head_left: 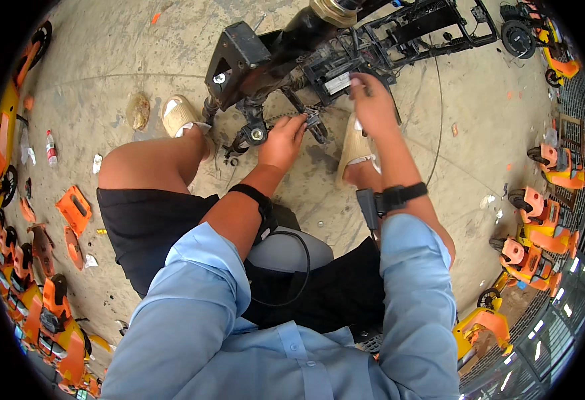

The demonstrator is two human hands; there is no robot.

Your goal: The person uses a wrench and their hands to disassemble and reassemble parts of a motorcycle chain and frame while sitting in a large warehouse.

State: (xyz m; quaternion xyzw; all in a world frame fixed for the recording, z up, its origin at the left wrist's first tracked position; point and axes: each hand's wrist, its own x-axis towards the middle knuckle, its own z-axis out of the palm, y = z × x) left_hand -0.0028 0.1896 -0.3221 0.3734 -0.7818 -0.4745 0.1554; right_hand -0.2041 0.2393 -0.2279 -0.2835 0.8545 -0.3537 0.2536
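Observation:
A black metal vehicle frame [266, 73] stands between my feet, with a thick tube and a boxy bracket at its upper end. My left hand [282, 141] is low on it, its fingers closed against a small metal bracket [314, 121] beside a round clamp eye [258, 135]. My right hand [374, 110] is raised to the right of the frame, its fingers curled together close to a black part with a pale label [338, 83]. What those fingers hold, if anything, is too small to make out.
A longer black chassis [432, 33] reaches toward the upper right, with a thin cable [439, 120] on the concrete floor. Orange and yellow scooters [559, 167] line the right side. More orange parts [74, 210] and a bottle [51, 148] lie at the left.

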